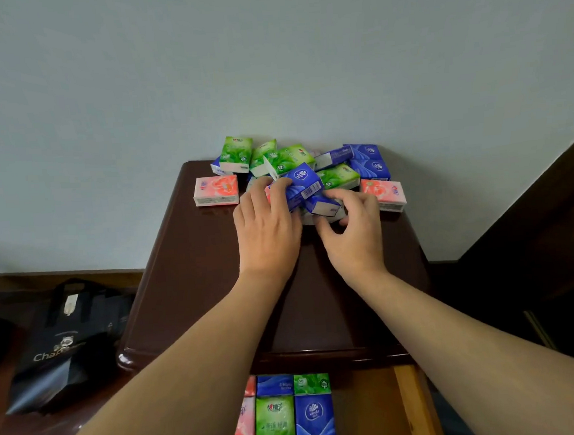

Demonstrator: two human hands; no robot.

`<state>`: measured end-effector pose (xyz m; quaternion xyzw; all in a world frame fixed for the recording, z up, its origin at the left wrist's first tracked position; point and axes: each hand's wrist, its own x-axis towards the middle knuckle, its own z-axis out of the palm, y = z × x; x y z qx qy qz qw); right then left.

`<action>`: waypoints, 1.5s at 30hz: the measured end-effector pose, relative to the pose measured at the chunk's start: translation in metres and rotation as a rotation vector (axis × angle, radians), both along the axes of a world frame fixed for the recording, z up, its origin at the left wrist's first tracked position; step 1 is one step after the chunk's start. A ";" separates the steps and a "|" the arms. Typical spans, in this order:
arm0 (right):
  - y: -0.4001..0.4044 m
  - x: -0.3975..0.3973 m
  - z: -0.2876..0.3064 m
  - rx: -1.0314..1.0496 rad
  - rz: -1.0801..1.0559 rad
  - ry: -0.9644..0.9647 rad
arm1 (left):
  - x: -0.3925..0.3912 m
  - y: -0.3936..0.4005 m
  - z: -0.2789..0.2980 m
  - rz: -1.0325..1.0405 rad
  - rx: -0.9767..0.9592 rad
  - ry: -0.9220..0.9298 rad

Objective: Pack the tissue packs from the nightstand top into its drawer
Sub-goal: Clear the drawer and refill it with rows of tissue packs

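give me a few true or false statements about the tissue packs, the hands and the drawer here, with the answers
1. The drawer is open and already holds tissue packs. True.
2. The left hand grips a blue pack. True.
3. Every pack left on the nightstand is blue. False: green, blue and pink packs lie in the pile.
4. The right hand hangs idle beside the nightstand. False: it is on the pile, fingers curled round a blue-and-white pack.
5. A black bag sits on the floor left of the nightstand. True.

By my fingers [278,187] a blue pack [302,182]; beyond, green packs [288,157]; either side, pink packs [215,190].
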<state>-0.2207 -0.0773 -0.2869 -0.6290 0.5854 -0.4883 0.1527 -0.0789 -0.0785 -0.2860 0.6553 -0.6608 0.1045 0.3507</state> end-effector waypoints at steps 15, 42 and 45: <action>0.073 -0.011 0.005 0.125 -0.162 -0.306 | 0.031 0.110 0.005 -0.077 0.150 0.866; 0.310 0.006 -0.023 0.968 0.165 -0.776 | 0.069 0.339 -0.025 0.044 0.503 1.207; 0.310 0.015 -0.025 0.990 0.146 -0.791 | 0.071 0.341 -0.029 0.041 0.501 1.171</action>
